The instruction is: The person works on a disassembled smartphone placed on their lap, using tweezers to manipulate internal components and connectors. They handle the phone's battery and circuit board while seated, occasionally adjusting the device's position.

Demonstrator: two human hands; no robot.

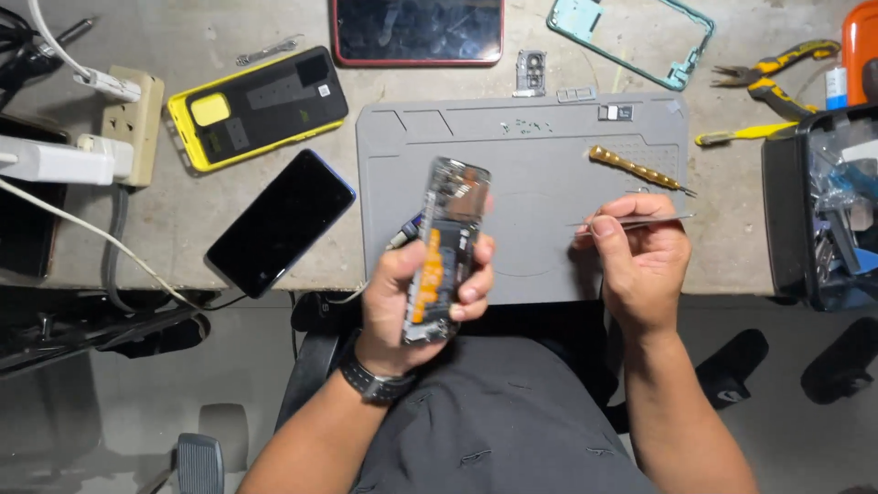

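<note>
My left hand grips an opened phone body, held upright on its long edge above the front of the grey work mat; orange parts show inside it. My right hand pinches thin metal tweezers, which lie level over the mat with their tips pointing right. The two hands are apart, the tweezers a little to the right of the phone. A dark watch sits on my left wrist.
On the table lie a black phone, a yellow-edged phone back, a red-edged tablet, a teal phone frame, a brass-handled screwdriver, pliers, a power strip with chargers and a black parts box.
</note>
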